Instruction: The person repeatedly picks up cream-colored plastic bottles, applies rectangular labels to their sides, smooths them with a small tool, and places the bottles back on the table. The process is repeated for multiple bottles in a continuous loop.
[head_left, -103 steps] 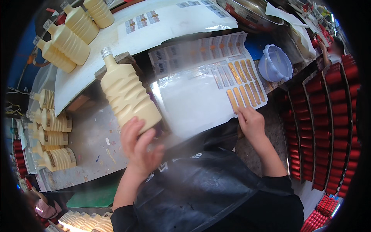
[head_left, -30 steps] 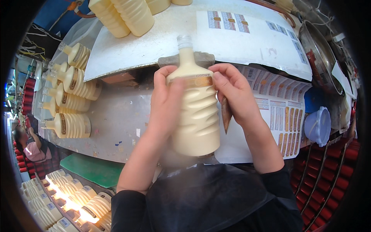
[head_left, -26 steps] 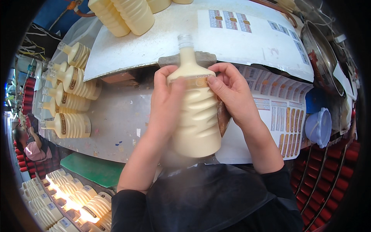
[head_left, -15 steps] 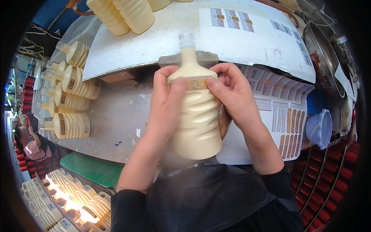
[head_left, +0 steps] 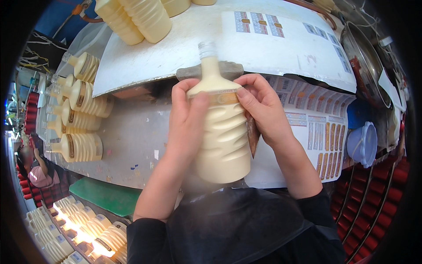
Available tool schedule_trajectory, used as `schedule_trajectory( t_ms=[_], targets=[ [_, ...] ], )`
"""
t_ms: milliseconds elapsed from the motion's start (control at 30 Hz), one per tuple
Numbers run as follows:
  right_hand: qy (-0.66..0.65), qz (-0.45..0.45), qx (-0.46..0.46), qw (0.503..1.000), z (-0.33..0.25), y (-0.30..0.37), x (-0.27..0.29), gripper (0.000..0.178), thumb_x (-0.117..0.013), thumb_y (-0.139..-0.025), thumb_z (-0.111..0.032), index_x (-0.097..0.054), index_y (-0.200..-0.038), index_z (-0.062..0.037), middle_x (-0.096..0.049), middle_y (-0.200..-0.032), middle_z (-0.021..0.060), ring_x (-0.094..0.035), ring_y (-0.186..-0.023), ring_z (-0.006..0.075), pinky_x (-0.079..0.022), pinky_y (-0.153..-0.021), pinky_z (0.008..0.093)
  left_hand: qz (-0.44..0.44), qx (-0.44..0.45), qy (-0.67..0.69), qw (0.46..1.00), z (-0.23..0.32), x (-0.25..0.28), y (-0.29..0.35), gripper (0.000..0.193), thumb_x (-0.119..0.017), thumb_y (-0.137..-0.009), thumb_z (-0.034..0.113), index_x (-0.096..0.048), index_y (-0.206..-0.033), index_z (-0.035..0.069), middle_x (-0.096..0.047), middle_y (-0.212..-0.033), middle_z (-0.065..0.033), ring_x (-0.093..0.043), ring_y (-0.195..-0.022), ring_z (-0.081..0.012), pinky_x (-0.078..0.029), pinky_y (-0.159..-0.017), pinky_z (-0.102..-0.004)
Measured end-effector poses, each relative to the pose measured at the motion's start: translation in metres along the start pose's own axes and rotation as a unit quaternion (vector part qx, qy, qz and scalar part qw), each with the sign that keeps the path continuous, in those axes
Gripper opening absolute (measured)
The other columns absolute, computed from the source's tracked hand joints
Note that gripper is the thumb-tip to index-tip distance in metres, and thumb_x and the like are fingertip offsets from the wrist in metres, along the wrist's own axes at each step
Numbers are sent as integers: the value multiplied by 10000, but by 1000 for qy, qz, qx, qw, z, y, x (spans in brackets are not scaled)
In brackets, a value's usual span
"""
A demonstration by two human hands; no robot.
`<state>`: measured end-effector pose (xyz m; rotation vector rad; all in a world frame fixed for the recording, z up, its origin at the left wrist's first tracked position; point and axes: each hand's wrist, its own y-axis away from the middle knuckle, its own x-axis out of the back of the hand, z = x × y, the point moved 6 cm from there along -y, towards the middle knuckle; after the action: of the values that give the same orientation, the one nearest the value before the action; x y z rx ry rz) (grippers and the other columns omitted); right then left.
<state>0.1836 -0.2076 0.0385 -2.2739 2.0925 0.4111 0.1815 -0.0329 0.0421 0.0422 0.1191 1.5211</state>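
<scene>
A cream plastic bottle (head_left: pixel 222 147) with spiral ridges and a clear threaded neck lies in front of me, its neck pointing away. Across its shoulder runs a gold-brown label strip (head_left: pixel 223 97). My left hand (head_left: pixel 185 119) is closed around the bottle's left side, its blurred thumb on the label's left part. On the other side my right hand (head_left: pixel 266 110) grips the shoulder, thumb at the label's right end and fingers curled at the edge. A grey padded rest (head_left: pixel 189 72) supports the bottle under the neck.
Labelled cream bottles (head_left: pixel 83 147) lie stacked at left; others (head_left: pixel 147 20) stand at the back. Sticker sheets (head_left: pixel 303 125) cover the bench's right side, beside a blue bucket (head_left: pixel 362 145). More bottles (head_left: pixel 81 220) fill the lower left, near a person (head_left: pixel 41 171).
The whole view has shifted slightly, carrying the bottle a little left and down in the picture. Both hands keep their hold; the left thumb stays blurred over the label.
</scene>
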Motion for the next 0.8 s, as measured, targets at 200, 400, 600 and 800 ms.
schedule_trajectory(
  t_ms=[200,400,600,800],
  targets=[
    [-59,6,-21,998,4,-1,8,263,-599,-1077,-270,-587,-1234,-59,-647,-931,-33,-539,-778,14,-432,-696,172,-1,-4,26,1000,0,-2,0,403,-564,-1070,267,-420,-1378,51,-603,-1208,-117,-579,-1080,-144,-488,-957,-304],
    [61,2,39,997,1,-3,2,250,-629,-1064,-232,-583,-1212,-35,-674,-964,0,-593,-854,37,-479,-766,196,-5,-7,25,1000,1,-2,0,398,-560,-1073,267,-423,-1374,45,-608,-1202,-122,-580,-1079,-144,-489,-955,-302],
    [39,-4,63,997,7,-5,7,224,-636,-1058,-199,-610,-1205,-32,-681,-974,10,-612,-873,52,-497,-780,207,2,-13,-5,1000,0,-1,-1,415,-555,-1074,298,-425,-1375,44,-626,-1195,-137,-595,-1068,-152,-494,-950,-315],
    [-150,67,-13,986,-15,0,32,235,-652,-1036,-161,-676,-1205,1,-686,-1024,27,-648,-935,90,-541,-818,235,-3,-1,5,1000,1,-1,1,437,-579,-1059,320,-435,-1374,53,-652,-1172,-126,-600,-1066,-152,-495,-950,-319]
  ],
)
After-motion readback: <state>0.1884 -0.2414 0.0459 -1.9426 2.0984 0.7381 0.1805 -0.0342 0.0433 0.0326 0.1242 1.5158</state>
